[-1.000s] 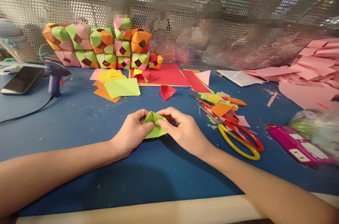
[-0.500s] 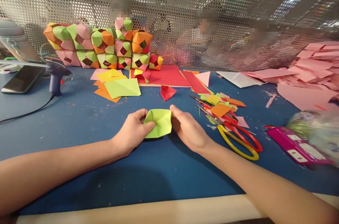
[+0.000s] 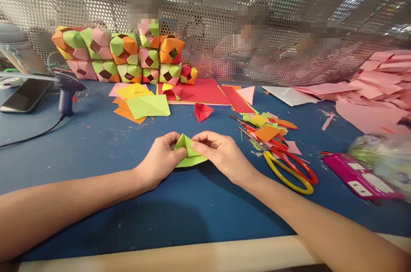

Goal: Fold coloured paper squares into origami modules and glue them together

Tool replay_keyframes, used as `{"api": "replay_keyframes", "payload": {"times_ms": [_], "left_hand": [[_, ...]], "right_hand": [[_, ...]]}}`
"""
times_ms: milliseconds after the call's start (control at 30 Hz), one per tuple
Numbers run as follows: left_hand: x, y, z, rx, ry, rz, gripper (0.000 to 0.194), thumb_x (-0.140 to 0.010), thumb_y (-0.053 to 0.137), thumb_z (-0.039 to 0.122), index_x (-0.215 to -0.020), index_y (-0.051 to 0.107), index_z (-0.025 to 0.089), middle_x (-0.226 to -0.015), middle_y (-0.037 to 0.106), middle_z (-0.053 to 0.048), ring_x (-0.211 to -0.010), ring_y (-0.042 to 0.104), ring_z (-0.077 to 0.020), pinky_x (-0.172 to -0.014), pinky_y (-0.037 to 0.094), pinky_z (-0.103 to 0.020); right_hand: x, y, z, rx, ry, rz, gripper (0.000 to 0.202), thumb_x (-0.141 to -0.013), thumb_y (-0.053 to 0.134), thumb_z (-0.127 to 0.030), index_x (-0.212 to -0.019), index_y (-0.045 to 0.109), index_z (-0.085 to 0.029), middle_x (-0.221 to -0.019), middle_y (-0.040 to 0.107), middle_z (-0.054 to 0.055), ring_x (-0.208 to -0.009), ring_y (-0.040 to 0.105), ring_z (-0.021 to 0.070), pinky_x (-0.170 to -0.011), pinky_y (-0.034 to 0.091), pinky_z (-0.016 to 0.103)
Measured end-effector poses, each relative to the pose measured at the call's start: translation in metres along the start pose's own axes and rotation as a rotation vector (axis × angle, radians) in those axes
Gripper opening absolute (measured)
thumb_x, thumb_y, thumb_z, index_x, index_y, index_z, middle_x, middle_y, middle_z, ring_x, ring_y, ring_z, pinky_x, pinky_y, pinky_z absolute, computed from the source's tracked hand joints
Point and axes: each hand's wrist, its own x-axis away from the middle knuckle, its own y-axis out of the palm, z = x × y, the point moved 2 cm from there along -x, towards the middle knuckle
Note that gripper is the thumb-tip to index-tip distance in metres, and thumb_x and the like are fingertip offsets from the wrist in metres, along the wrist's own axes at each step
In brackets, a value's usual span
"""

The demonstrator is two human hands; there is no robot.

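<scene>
Head view: a part-folded lime-green paper held over the middle of the blue tabletop.
The left hand pinches its left side, the right hand its right flap; neither is nearer. The long lower side runs roughly along the tabletop's front edge, the peak toward its back edge.

Paper, one piece. Light green, plain on the faces that show. State: creased and partly folded; a raised section comes to a point at top, a crease running down from the tip; the lower section spreads out to a corner at right. Pose: tilted, point uppermost. Location: pinched between left hand and right hand, thumbs covering part.
</scene>
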Motion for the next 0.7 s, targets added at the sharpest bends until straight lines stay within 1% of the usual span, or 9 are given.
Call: {"api": "replay_keyframes", "payload": {"times_ms": [133, 333, 567, 700], "left_hand": [[-0.0005, -0.0005, -0.0006, -0.031, 0.005, -0.009, 0.008, -0.072, 0.053, 0.021, -0.067, 0.047, 0.017, -0.061, 0.043, 0.006, -0.055, 0.036, -0.0074, -0.048, 0.028, -0.018], [-0.0003, -0.0002, -0.0004, -0.058, 0.01, -0.018, 0.006, -0.072, 0.052, 0.022, -0.069, 0.049, 0.017, -0.063, 0.043, 0.006, -0.056, 0.036, -0.008, -0.048, 0.028, -0.018], [-0.0003, -0.0007, 0.0001, -0.076, 0.026, -0.033, 0.006, -0.073, 0.051, 0.021, -0.069, 0.048, 0.017, -0.063, 0.044, 0.005, -0.057, 0.037, -0.0081, -0.049, 0.028, -0.019], [0.0008, 0.0001, 0.0024, -0.027, 0.001, -0.063, 0.006, -0.073, 0.051, 0.021, -0.071, 0.047, 0.017, -0.063, 0.043, 0.006, -0.056, 0.036, -0.0079, -0.049, 0.029, -0.018]], "right_hand": [[-0.0015, -0.0001, 0.0009, -0.008, 0.002, 0.043, 0.023, -0.075, 0.064, -0.039, -0.078, 0.06, -0.016, -0.071, 0.058, 0.0, -0.064, 0.053, 0.0109, -0.059, 0.045, 0.024], [0.0001, 0.001, 0.0019, 0.002, 0.006, 0.08, 0.023, -0.074, 0.065, -0.038, -0.075, 0.058, -0.016, -0.068, 0.057, -0.001, -0.06, 0.051, 0.0102, -0.056, 0.043, 0.023], [0.0035, 0.0017, -0.0039, 0.095, -0.036, 0.131, 0.021, -0.075, 0.064, -0.035, -0.07, 0.057, -0.016, -0.064, 0.056, -0.001, -0.059, 0.05, 0.0101, -0.054, 0.042, 0.022], [0.0063, 0.0027, -0.008, 0.151, -0.076, 0.157, 0.02, -0.076, 0.063, -0.032, -0.067, 0.056, -0.016, -0.063, 0.057, -0.001, -0.058, 0.052, 0.0103, -0.053, 0.043, 0.021]]}}
